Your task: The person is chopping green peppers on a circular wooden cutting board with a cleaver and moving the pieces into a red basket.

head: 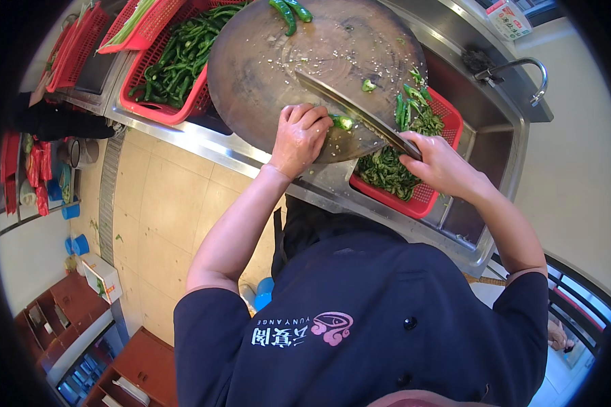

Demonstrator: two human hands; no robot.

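Note:
On a round wooden chopping block (254, 66), my left hand (303, 137) holds a green chili pepper (342, 122), its cut end showing beyond the fingers. My right hand (438, 160) grips the handle of a cleaver (354, 104), whose blade slants over the block just beyond that cut end. A short cut piece of pepper (369, 85) lies past the blade, among scattered pale seeds. Two whole green peppers (285, 15) rest at the block's far edge. Sliced peppers (392, 173) fill part of a red plastic basket (444, 114) at the block's right, under its edge.
A red basket (168, 118) of whole green peppers (183, 61) stands left of the block, near another with long green stalks (127, 25). The steel sink (494, 147) and faucet (527, 61) are at right. Another person's dark sleeve (63, 122) shows far left.

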